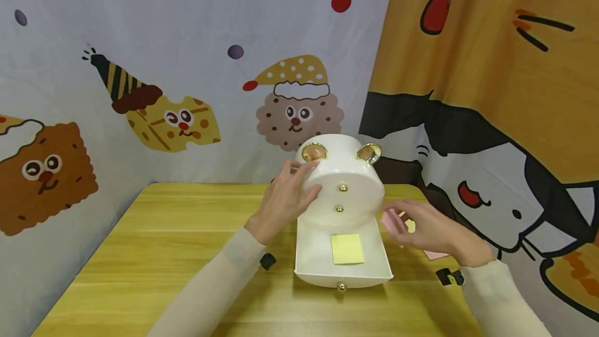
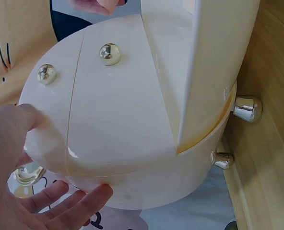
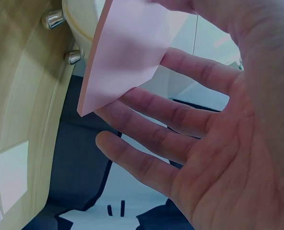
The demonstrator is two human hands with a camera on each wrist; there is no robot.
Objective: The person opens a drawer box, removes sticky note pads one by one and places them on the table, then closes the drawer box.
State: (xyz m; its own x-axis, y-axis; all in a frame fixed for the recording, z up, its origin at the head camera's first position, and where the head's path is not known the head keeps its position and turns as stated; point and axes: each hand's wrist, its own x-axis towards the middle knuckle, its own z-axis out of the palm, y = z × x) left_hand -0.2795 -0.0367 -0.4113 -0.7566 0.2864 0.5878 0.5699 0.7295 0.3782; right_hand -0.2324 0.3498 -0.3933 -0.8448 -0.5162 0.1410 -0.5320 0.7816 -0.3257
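Observation:
A white storage box [image 1: 339, 191] with gold-rimmed ears and round gold knobs stands on the table. Its bottom drawer [image 1: 309, 267] is pulled out, and a yellow sticky note pad [image 1: 348, 248] lies inside. My left hand [image 1: 287, 199] touches the box's left side, thumb on the front and fingers spread along the curved shell [image 2: 147, 191]. To the right of the box, my right hand [image 1: 428, 230] pinches a pink sticky note pad [image 3: 127, 52] between thumb and fingers. The other fingers [image 3: 142, 163] of that hand spread out below the pad.
On the table [image 1: 187, 243], right of the box, lies another pink note pad [image 1: 436, 255], with a pale pad [image 3: 12, 175] beside it in the right wrist view. Silver feet [image 2: 247, 108] hold the box up. A cartoon-printed curtain [image 1: 468, 144] hangs close behind at the right.

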